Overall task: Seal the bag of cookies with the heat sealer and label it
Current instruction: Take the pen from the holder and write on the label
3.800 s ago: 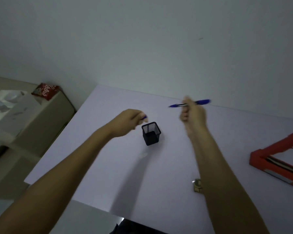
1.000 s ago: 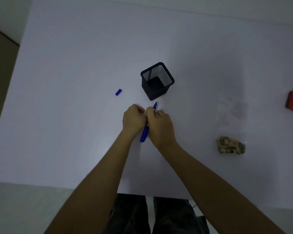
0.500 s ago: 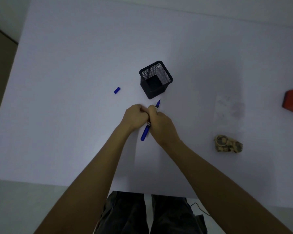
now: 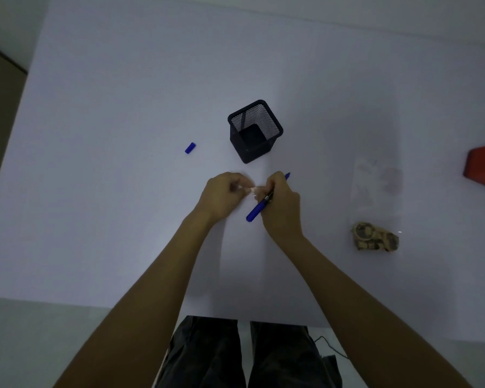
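We're in the labelling step: right hand [image 4: 282, 204] grips the blue plastic pen [image 4: 259, 209], and both it and left hand [image 4: 221, 196] pinch a small pale label [image 4: 254, 189] between them. The clear plastic bag of cookies [image 4: 375, 219] lies well right of the grip; next the label needs writing on or sticking to the bag.

A black wire-mesh pen holder [image 4: 254, 132] stands on the smooth matt table [image 4: 123, 79]; the bag [image 4: 377, 186] is clear glossy plastic.

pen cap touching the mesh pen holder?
Apart. The head view shows bare white table between the blue pen cap and the black mesh pen holder.
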A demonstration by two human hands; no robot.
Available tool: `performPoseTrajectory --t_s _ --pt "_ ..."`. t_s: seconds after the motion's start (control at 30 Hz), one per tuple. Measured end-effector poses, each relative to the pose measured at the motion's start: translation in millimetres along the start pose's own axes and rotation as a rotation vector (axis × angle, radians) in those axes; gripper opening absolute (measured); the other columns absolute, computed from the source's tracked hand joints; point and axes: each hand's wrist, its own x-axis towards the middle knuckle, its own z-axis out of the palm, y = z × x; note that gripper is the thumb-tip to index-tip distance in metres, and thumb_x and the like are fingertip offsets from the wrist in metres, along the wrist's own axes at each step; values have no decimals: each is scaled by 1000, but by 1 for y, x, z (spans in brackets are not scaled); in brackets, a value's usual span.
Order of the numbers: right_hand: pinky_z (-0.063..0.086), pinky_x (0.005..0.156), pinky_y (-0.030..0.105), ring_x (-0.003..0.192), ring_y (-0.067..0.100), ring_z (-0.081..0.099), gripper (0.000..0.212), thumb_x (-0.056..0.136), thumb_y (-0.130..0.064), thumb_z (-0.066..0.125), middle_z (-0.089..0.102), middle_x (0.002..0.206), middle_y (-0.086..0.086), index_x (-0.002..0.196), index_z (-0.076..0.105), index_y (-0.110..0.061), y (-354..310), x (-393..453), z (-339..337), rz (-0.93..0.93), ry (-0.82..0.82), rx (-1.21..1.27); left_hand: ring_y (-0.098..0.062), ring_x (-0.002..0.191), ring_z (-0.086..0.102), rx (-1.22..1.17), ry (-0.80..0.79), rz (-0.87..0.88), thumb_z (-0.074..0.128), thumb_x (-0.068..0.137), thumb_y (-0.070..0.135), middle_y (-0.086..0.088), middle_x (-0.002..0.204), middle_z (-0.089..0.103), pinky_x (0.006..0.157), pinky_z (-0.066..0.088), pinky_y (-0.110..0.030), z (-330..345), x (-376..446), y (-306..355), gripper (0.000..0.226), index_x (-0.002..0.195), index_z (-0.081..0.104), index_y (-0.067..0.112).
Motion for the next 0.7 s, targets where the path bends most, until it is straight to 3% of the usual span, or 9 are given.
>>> performPoseTrajectory --t_s 0.1,0.2,0.3,0.33,0.4,0.47,0.53,0.6,0.7 --pt "40 48 13 53 4 45 25 85 8 59 47 62 -11 82 42 -11 1 2 0 68 54 -49 -9 85 60 -18 13 27 58 94 12 -4 101 72 83 47 -21 8 -2 1 15 98 72 11" --pt "40 57 21 68 13 44 17 82 10 54 52 76 4 92 55 -3 4 -1 6 -163 120 -300 -8 75 60 62 136 137 58 92 4 -6 89 74 77 45 -18 21 0 -1 19 88 75 10" --pt "30 57 23 71 11 37 14 89 1 41 46 82 4 89 54 -5 7 1 16 -260 -9 -303 -20 70 56 142 286 164 56 88 -1 -7 68 63 72 48 -30 32 4 -13 29 67 67 15" --pt "29 56 25 69 11 37 17 88 -3 36 45 79 3 83 51 -8 9 3 19 -289 -24 -278 -24 73 55 163 319 152 55 87 -1 -7 68 61 75 44 -27 36 5 -17 27 66 66 13" --pt "29 56 26 68 12 39 18 87 -3 34 46 78 4 81 50 -8 14 7 23 -286 -24 -262 -26 84 55 181 376 141 58 88 1 -10 79 64 79 31 -12 41 3 -22 18 80 72 9" --pt "31 55 27 68 14 40 15 86 0 39 49 78 8 81 52 -7 20 10 26 -296 -7 -259 -24 97 52 192 440 181 61 88 6 -11 95 64 82 27 -7 47 1 -27 15 99 71 7" --pt "31 50 27 64 15 41 18 85 -5 34 50 72 9 77 50 -8 25 10 28 -375 22 -263 -23 100 51 231 484 296 62 88 8 -14 101 64 86 33 -12 52 0 -36 19 105 69 4" --pt "36 46 30 62 17 44 19 84 -6 33 51 70 10 77 51 -7 30 11 29 -402 38 -243 -28 96 59 316 503 448 65 86 11 -16 99 69 88 41 -25 55 2 -48 17 99 70 2" --pt "45 46 37 61 21 48 15 86 6 48 53 70 12 76 54 -4 34 13 31 -384 67 -225 -31 93 66 442 510 548 65 90 15 -13 104 72 83 51 -42 56 0 -63 17 100 72 2"
